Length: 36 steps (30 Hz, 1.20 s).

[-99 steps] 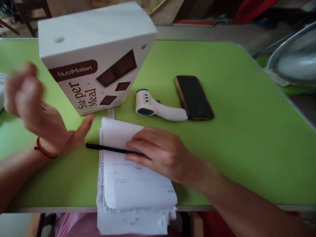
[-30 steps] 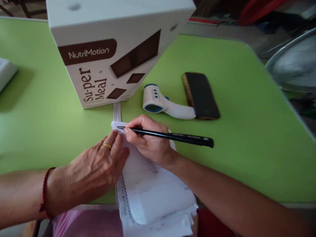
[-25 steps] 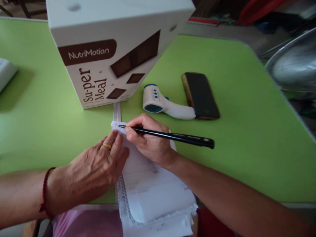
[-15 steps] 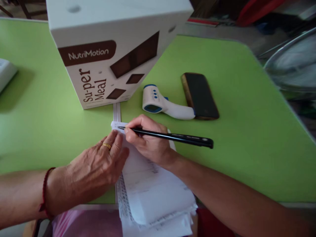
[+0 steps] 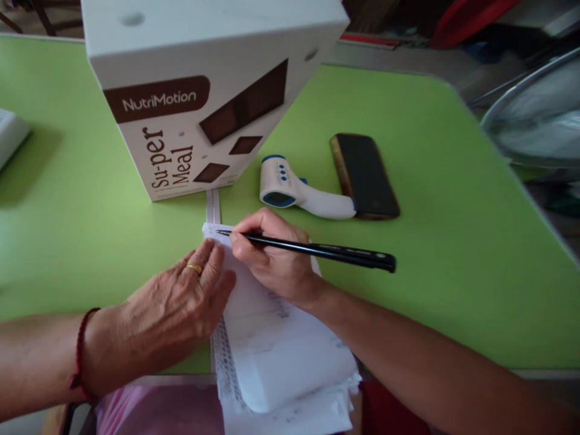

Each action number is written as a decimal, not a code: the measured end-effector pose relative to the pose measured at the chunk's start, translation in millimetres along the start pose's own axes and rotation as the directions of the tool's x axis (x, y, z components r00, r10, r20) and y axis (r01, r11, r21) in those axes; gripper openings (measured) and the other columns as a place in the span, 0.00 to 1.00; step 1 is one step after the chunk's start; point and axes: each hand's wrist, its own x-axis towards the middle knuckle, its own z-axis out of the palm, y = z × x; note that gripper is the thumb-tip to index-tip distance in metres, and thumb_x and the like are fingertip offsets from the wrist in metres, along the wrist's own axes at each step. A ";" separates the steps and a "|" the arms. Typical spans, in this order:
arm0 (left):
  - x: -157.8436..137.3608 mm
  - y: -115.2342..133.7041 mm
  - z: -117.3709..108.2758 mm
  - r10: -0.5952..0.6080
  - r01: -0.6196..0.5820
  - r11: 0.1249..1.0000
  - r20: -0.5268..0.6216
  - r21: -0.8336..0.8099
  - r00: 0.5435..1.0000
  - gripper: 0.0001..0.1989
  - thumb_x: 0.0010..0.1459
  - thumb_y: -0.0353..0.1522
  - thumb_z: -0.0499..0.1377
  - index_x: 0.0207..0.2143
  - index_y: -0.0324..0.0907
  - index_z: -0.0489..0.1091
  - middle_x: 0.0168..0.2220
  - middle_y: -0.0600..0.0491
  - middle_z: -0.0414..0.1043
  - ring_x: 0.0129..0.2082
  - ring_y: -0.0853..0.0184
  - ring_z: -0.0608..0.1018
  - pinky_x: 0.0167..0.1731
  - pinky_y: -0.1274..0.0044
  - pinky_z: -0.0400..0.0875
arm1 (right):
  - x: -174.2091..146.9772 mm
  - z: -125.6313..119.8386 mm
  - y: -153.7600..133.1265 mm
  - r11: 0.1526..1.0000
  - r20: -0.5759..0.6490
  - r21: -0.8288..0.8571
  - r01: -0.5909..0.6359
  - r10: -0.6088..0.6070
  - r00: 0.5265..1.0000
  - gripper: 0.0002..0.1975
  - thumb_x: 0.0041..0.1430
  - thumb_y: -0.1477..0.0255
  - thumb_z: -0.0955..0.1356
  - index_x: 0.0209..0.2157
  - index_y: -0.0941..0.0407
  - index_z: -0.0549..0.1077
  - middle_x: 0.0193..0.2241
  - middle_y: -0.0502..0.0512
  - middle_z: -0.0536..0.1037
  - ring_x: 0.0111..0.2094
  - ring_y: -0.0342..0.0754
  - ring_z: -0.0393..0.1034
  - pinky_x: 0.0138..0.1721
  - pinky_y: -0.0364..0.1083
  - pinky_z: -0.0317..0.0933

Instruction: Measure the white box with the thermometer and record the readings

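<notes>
A black pen (image 5: 317, 249) is pinched between the thumb and fingers of my right hand (image 5: 276, 254). Its tip is at the top left corner of a sheet of paper (image 5: 294, 344), where small marks show. My left hand (image 5: 176, 299) lies flat with fingers stretched out, its fingertips resting on the sheet's left edge close to the pen tip. It wears a gold ring, and a red cord circles the wrist. Under the top sheet lie more pages with handwriting, hanging over the table's near edge. Part of the top sheet is hidden by my right hand.
On the green table (image 5: 435, 260), a tall white NutriMotion box (image 5: 172, 63) stands just beyond the paper. A white and blue infrared thermometer (image 5: 308, 196) lies right of it, touching a dark phone (image 5: 369, 175). A white object (image 5: 11, 133) sits at the far left.
The pen's tip has moved very slightly over the paper, and its back end has shifted a little to the right. The whole view has drifted slightly; my left hand stays in place.
</notes>
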 end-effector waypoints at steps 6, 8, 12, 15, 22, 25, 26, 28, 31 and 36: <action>-0.2 -0.5 -0.8 -0.001 0.002 1.000 0.019 -0.020 1.000 0.18 0.59 0.21 0.45 0.49 0.24 0.64 0.56 0.24 0.59 0.61 0.43 0.59 0.54 0.61 0.66 | 0.3 -0.3 -2.1 0.999 0.036 -0.029 -0.014 0.015 0.999 0.06 0.53 0.73 0.66 0.24 0.54 0.65 0.19 0.45 0.71 0.20 0.39 0.64 0.22 0.39 0.59; -0.4 -0.5 -1.1 -0.003 0.003 1.000 0.023 -0.017 1.000 0.18 0.59 0.21 0.45 0.50 0.24 0.64 0.57 0.25 0.59 0.61 0.44 0.60 0.55 0.61 0.66 | 0.5 -0.5 -2.5 1.000 0.043 -0.028 -0.013 0.014 0.999 0.06 0.53 0.73 0.66 0.25 0.54 0.65 0.20 0.45 0.71 0.20 0.39 0.64 0.22 0.39 0.59; -0.9 -0.1 -1.4 -0.002 0.002 1.000 0.031 -0.004 1.000 0.19 0.59 0.22 0.46 0.53 0.24 0.61 0.57 0.25 0.59 0.61 0.45 0.58 0.56 0.61 0.65 | 0.6 -1.6 -2.0 1.000 0.061 -0.009 -0.001 0.002 0.998 0.06 0.53 0.73 0.66 0.24 0.55 0.65 0.19 0.45 0.71 0.19 0.39 0.64 0.22 0.39 0.59; -1.7 0.0 -1.0 0.003 -0.003 1.000 0.034 -0.007 0.999 0.18 0.59 0.21 0.45 0.51 0.24 0.63 0.57 0.25 0.59 0.61 0.43 0.59 0.54 0.60 0.67 | 1.2 -3.3 -0.3 1.000 0.020 -0.012 -0.003 0.003 1.000 0.06 0.53 0.72 0.66 0.24 0.55 0.66 0.18 0.45 0.71 0.18 0.38 0.62 0.20 0.39 0.58; -3.3 -0.4 0.3 0.013 -0.012 1.000 -0.024 0.015 1.000 0.16 0.60 0.20 0.44 0.49 0.24 0.64 0.54 0.23 0.62 0.58 0.42 0.64 0.50 0.59 0.70 | 1.9 -4.6 3.8 0.999 -0.038 -0.039 0.022 -0.023 0.999 0.07 0.53 0.71 0.66 0.23 0.55 0.66 0.17 0.45 0.71 0.17 0.39 0.62 0.20 0.40 0.57; -2.4 -0.6 -0.2 0.016 -0.015 1.000 -0.025 0.009 1.000 0.16 0.60 0.21 0.45 0.47 0.25 0.65 0.54 0.24 0.63 0.58 0.44 0.65 0.49 0.60 0.71 | 2.1 -3.8 3.0 0.998 -0.030 -0.051 0.024 -0.025 0.999 0.07 0.54 0.71 0.66 0.23 0.54 0.65 0.16 0.45 0.70 0.17 0.39 0.61 0.19 0.40 0.57; -2.2 -0.6 -0.2 0.015 -0.015 1.000 -0.026 0.007 1.000 0.15 0.60 0.21 0.45 0.47 0.25 0.65 0.54 0.25 0.63 0.58 0.44 0.65 0.50 0.61 0.71 | 2.3 -3.6 2.5 0.998 -0.028 -0.051 0.030 -0.032 0.999 0.07 0.54 0.71 0.66 0.23 0.54 0.65 0.16 0.44 0.70 0.17 0.39 0.61 0.20 0.39 0.57; -2.0 -0.2 -0.2 0.007 -0.007 1.000 -0.013 0.004 1.000 0.15 0.59 0.21 0.47 0.48 0.25 0.64 0.54 0.26 0.63 0.59 0.45 0.64 0.52 0.61 0.70 | 3.1 -3.3 1.4 0.998 -0.023 -0.055 0.038 -0.039 0.999 0.07 0.54 0.72 0.66 0.23 0.54 0.65 0.17 0.44 0.69 0.17 0.39 0.61 0.20 0.39 0.57; -2.1 0.4 -0.2 -0.007 0.007 1.000 0.006 -0.002 1.000 0.16 0.58 0.21 0.48 0.49 0.25 0.63 0.55 0.25 0.61 0.60 0.46 0.62 0.53 0.61 0.67 | 4.0 -3.3 0.0 0.997 -0.015 -0.062 0.035 -0.036 0.999 0.07 0.53 0.73 0.66 0.23 0.54 0.64 0.16 0.44 0.69 0.17 0.39 0.61 0.20 0.39 0.57; -2.5 0.2 -1.0 -0.002 0.001 1.000 0.013 0.014 1.000 0.16 0.59 0.21 0.46 0.48 0.25 0.64 0.55 0.26 0.62 0.59 0.45 0.63 0.52 0.62 0.68 | 3.6 -4.3 0.3 0.998 0.011 -0.050 0.025 -0.024 1.000 0.07 0.52 0.74 0.66 0.22 0.55 0.65 0.16 0.44 0.69 0.17 0.38 0.60 0.19 0.39 0.55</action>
